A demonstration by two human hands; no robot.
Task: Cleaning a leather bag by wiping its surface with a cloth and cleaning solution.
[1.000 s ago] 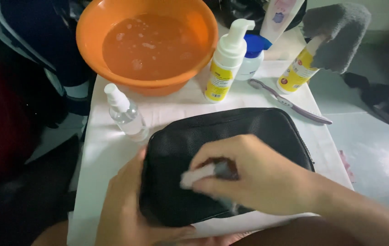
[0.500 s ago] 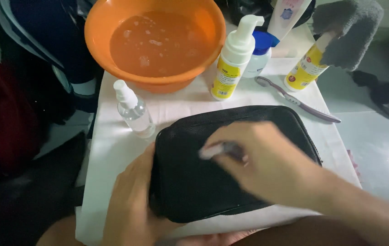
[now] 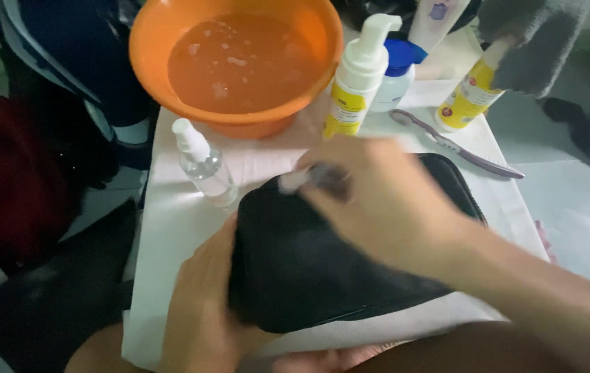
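Note:
A black zipped pouch (image 3: pixel 308 269) lies on a white table (image 3: pixel 163 235). My left hand (image 3: pixel 201 304) grips its near left corner and holds it down. My right hand (image 3: pixel 378 200) is blurred with motion over the pouch's far edge and is shut on a small brush (image 3: pixel 305 178), whose pale head points left and touches the pouch's top. An orange basin (image 3: pixel 236 65) of cloudy soapy water stands just beyond.
A clear spray bottle (image 3: pixel 201 166) stands left of the pouch. A white and yellow foam pump bottle (image 3: pixel 357 76), a blue-capped jar (image 3: pixel 395 76), a yellow bottle (image 3: pixel 467 97) under a grey cloth (image 3: pixel 537 41) and a toothbrush (image 3: pixel 457 146) sit behind. Dark bags lie on the floor at left.
My right hand has swept the small brush from the middle of the pouch up to its far edge. My left hand has stayed on the corner.

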